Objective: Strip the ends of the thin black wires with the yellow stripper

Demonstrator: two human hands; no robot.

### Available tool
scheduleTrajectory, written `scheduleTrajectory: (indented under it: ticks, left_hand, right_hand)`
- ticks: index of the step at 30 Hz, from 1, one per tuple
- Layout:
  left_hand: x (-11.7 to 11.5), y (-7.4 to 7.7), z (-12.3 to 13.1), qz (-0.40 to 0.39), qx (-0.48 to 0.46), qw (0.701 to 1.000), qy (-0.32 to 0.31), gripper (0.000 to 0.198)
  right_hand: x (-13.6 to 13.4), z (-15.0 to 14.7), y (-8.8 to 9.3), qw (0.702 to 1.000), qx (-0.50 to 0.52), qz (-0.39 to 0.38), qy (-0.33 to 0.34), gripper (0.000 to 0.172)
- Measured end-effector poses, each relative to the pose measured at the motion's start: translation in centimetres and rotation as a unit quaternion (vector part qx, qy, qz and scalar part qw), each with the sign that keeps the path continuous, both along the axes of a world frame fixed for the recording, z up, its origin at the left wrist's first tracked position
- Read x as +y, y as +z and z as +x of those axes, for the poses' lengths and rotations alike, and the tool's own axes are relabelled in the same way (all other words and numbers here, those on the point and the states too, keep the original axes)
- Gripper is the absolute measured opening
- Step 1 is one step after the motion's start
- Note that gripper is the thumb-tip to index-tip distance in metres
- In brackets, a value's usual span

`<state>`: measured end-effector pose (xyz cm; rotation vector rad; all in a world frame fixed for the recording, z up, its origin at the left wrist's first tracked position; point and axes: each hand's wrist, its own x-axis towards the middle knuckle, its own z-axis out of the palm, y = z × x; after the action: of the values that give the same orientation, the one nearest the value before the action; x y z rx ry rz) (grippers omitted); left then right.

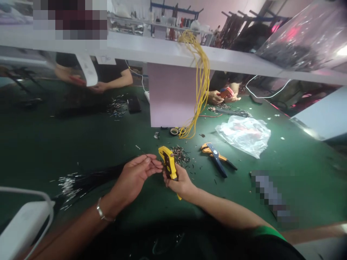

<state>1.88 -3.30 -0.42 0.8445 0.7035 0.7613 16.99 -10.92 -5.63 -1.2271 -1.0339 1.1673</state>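
My right hand (179, 182) is closed round a yellow and black wire stripper (168, 161), held upright over the green table (81, 144). My left hand (135, 176) pinches a thin dark wire (151, 161) whose end points toward the stripper's head. A bundle of black wires with bare metal tips (70, 184) lies to the left of my left hand. Cut scraps of wire (181, 155) are scattered just behind the stripper.
A second orange and blue stripper (217, 157) and a clear plastic bag (244, 133) lie to the right. Yellow wires (202, 83) hang from the white shelf (162, 48). Two other people's hands work across the table. A white box (24, 227) sits at the near left.
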Motion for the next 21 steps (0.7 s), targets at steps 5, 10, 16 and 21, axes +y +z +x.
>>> scheduleTrajectory:
  ticks: [5,10,16,21]
  left_hand:
    - [0.41,-0.18,-0.18,-0.022,-0.015,1.0,-0.013,0.018]
    - [0.69,-0.4,-0.25,-0.044,-0.019,0.999,-0.022,0.017]
    - [0.85,-0.32,0.0,-0.065,-0.01,0.998,-0.02,0.016]
    - [0.94,-0.54,0.08,-0.066,-0.016,0.997,-0.022,0.014]
  right_hand:
    - [-0.11,0.14,0.24,0.997,-0.075,0.023,-0.019,0.016]
    - [-0.25,0.33,0.02,0.991,-0.13,0.04,-0.02,0.017]
    - [-0.33,0.43,0.05,0.982,-0.181,0.053,-0.022,0.018]
    - [-0.3,0.52,0.13,0.981,-0.184,0.053,-0.022,0.017]
